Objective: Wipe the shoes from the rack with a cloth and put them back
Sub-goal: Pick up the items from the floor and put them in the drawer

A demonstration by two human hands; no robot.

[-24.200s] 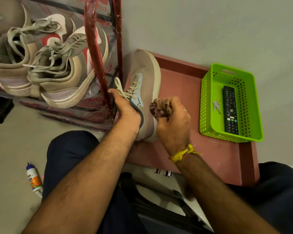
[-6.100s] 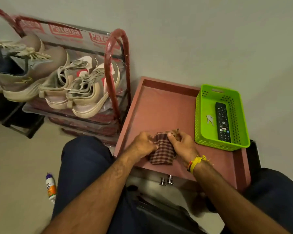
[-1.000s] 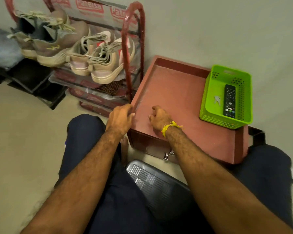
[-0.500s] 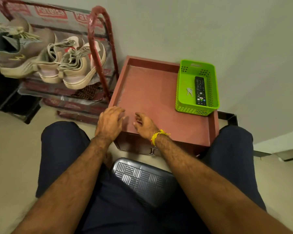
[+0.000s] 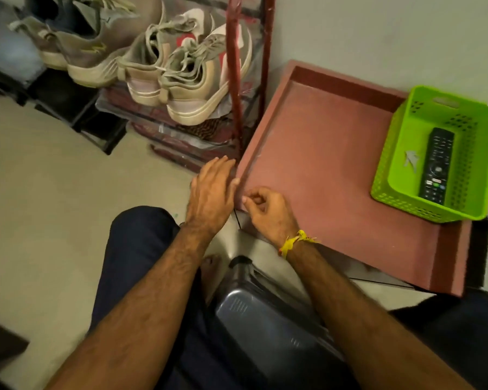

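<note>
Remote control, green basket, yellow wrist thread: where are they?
remote control [image 5: 436, 166], head view, on its button face.
green basket [image 5: 395, 119], head view, on its left wall.
yellow wrist thread [image 5: 293, 241], head view, on the band.
</note>
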